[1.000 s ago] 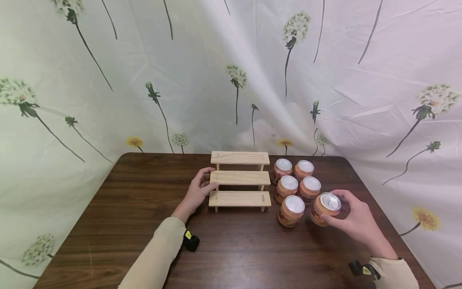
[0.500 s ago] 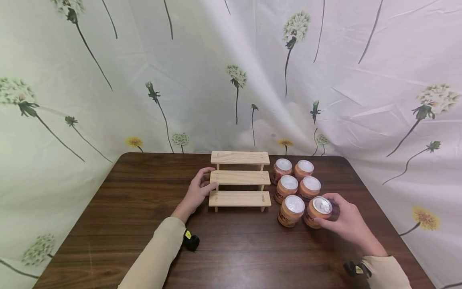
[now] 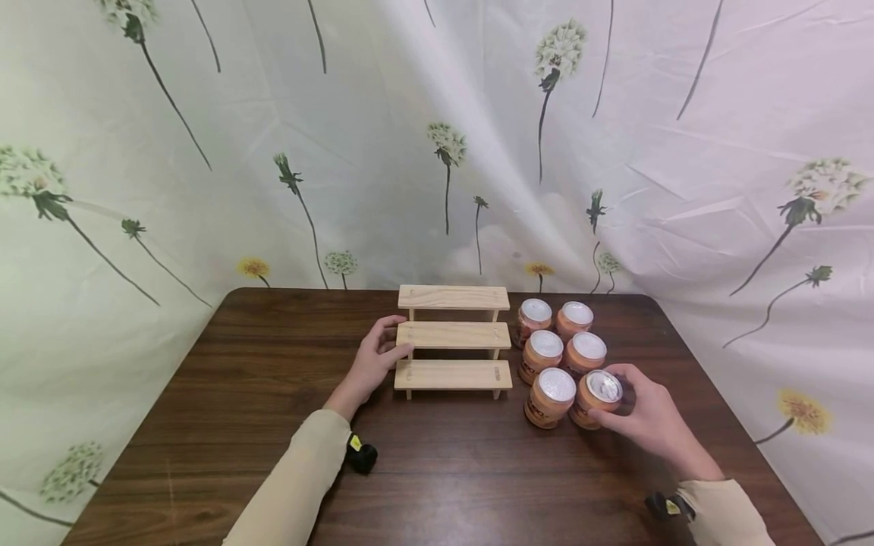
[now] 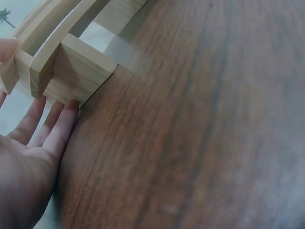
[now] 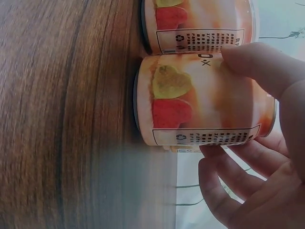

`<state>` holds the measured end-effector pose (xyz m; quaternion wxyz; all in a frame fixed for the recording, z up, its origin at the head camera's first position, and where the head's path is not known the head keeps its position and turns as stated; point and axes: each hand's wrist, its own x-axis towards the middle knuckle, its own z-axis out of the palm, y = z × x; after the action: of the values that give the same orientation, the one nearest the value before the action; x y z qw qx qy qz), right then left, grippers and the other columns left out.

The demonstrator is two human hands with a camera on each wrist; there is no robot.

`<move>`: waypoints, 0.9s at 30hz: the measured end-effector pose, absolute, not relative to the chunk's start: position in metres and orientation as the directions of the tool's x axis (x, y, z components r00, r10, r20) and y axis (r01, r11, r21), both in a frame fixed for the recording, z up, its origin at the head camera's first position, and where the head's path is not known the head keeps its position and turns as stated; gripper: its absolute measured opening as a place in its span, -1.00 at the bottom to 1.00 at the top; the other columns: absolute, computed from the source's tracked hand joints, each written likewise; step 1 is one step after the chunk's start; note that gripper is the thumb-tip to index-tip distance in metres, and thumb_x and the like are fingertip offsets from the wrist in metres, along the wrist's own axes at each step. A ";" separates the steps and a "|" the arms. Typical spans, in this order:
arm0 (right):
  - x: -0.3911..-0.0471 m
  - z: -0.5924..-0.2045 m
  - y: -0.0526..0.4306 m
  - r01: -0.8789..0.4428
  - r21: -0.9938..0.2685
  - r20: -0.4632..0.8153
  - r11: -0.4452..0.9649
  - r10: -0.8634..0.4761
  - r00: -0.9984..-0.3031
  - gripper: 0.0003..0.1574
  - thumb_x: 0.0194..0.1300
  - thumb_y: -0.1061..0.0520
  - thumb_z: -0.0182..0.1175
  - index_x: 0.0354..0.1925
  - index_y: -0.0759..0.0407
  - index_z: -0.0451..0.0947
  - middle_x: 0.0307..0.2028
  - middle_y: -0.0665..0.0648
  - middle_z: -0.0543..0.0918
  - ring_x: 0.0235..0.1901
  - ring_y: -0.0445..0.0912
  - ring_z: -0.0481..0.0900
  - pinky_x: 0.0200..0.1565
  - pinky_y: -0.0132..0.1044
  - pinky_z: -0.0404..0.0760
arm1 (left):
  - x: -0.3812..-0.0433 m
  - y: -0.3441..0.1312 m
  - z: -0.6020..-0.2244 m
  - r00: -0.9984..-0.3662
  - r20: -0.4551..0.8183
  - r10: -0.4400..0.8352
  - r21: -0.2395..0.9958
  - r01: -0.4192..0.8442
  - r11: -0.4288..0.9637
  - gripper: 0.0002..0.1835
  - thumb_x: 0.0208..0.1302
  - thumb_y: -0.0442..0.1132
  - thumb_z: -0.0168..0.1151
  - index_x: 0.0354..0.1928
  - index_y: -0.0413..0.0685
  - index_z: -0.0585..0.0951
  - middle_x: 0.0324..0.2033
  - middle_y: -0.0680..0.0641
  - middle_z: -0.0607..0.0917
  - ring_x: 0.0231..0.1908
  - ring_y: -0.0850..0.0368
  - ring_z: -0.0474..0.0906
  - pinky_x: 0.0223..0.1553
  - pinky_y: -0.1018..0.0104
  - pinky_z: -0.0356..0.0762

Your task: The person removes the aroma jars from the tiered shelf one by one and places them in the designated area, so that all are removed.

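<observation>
Fingers and thumb of the right hand (image 3: 649, 421) curl round the nearest orange can (image 3: 595, 399) at the front right of a cluster of six on the dark wooden table (image 3: 225, 394); in the right wrist view the thumb lies across the printed label and the fingertips (image 5: 224, 186) wrap the other side, a firm sideways hold on the wall. This can (image 5: 202, 105) stands upright or very nearly so, silver lid up, its long axis vertical, its base at or just off the tabletop, touching the neighbouring can (image 3: 550, 397) beside it. It looks rigid and smooth-walled, probably of moderate weight if full, and likely to slip if pinched only near the rim, so the middle of the side wall seems the soundest place to hold. The left hand (image 3: 372, 362) rests with relaxed, nearly straight fingers (image 4: 45, 121) against the left end of the three-step wooden riser (image 3: 454, 340), thumb on the middle step, gripping nothing
</observation>
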<state>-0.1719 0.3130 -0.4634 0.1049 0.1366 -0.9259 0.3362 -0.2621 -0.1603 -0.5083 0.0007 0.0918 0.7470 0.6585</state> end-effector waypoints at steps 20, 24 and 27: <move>-0.174 -0.459 0.309 -0.373 -0.497 0.333 0.783 -0.225 -0.916 -0.08 -0.02 -0.02 0.73 0.20 0.20 0.49 -0.03 0.20 0.73 -0.11 -0.01 0.72 -0.17 -0.21 0.69 | -0.263 -0.161 -0.508 -0.985 0.120 0.128 0.983 0.135 0.121 -0.36 0.52 -0.21 0.31 0.54 -0.03 0.31 0.25 -0.29 0.50 0.20 -0.20 0.57 -0.05 0.10 0.68; -0.175 -0.458 0.309 -0.377 -0.504 0.313 0.777 -0.242 -0.918 -0.04 0.03 -0.08 0.71 0.27 0.19 0.47 0.04 0.18 0.72 -0.05 -0.02 0.70 -0.09 -0.17 0.70 | -0.263 -0.161 -0.508 -0.986 0.118 0.121 0.985 0.132 0.115 -0.35 0.51 -0.20 0.31 0.54 -0.02 0.32 0.25 -0.28 0.51 0.18 -0.19 0.57 -0.06 0.11 0.68; -0.175 -0.454 0.311 -0.359 -0.558 0.281 0.748 -0.237 -0.930 -0.05 0.10 -0.10 0.66 0.32 0.19 0.45 0.10 0.18 0.69 -0.02 -0.01 0.70 -0.05 -0.19 0.70 | -0.262 -0.162 -0.509 -0.986 0.112 0.122 0.984 0.126 0.122 -0.34 0.51 -0.17 0.32 0.54 0.01 0.32 0.27 -0.28 0.51 0.19 -0.20 0.57 -0.04 0.11 0.65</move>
<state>-0.1748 0.3107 -0.4537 0.0963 0.1605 -0.9299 0.3167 -0.2622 -0.1621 -0.5089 -0.0016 0.0830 0.7490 0.6573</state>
